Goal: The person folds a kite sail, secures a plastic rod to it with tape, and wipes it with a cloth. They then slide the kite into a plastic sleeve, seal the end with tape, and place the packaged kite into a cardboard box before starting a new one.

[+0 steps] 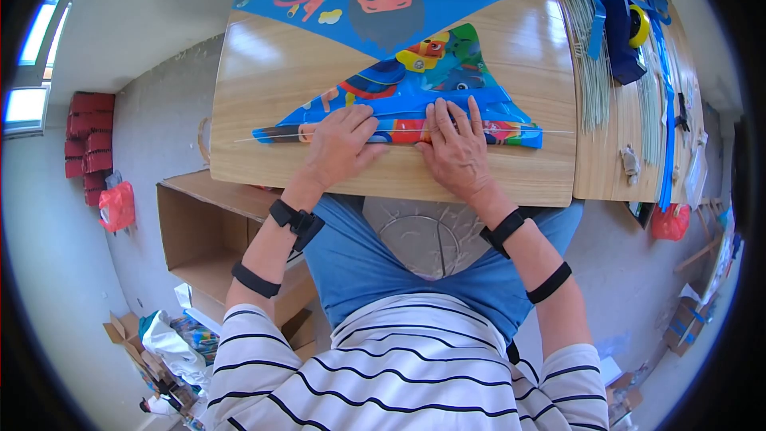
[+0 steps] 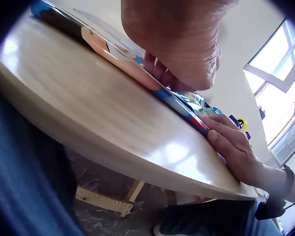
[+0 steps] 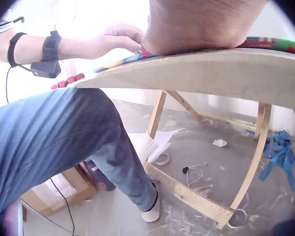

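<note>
A blue printed plastic sheet with cartoon figures lies on the wooden table, its near edge folded into a long narrow band. A thin pale rod runs along that band and sticks out past both ends. On the band's left part rests the left hand, fingers pointing away and slightly bent. The right hand presses flat on the band's middle, fingers spread and nearly straight. In the left wrist view the left fingers touch the sheet's edge; the right hand lies farther along it.
Another printed sheet covers the table's far side. At the right are bundled thin rods, a yellow tape roll in a dark blue holder and blue strips. A cardboard box stands below the table's left edge.
</note>
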The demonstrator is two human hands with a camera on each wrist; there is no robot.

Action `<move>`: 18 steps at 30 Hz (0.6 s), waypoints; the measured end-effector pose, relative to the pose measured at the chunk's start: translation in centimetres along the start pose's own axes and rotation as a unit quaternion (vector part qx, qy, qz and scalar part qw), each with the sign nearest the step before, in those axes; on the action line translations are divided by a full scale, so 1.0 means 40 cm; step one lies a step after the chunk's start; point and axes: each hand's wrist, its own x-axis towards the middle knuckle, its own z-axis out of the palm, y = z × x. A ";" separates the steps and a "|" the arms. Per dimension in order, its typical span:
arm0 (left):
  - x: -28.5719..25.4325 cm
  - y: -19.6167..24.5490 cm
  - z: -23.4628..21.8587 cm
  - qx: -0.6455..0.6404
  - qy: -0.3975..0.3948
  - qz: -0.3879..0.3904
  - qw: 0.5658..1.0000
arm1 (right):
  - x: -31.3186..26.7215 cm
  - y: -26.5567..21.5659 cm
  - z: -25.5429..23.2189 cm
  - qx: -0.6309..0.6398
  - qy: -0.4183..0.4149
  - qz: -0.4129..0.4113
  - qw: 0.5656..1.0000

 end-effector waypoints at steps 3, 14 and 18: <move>-0.010 0.002 0.003 0.015 0.008 0.006 1.000 | 0.004 -0.001 -0.008 0.003 -0.005 -0.003 1.000; -0.014 -0.012 0.015 -0.008 0.024 -0.008 1.000 | 0.032 0.012 -0.022 0.008 0.020 -0.004 1.000; -0.008 -0.020 0.018 -0.020 0.021 -0.021 0.999 | 0.043 0.014 -0.023 0.019 0.036 0.004 0.999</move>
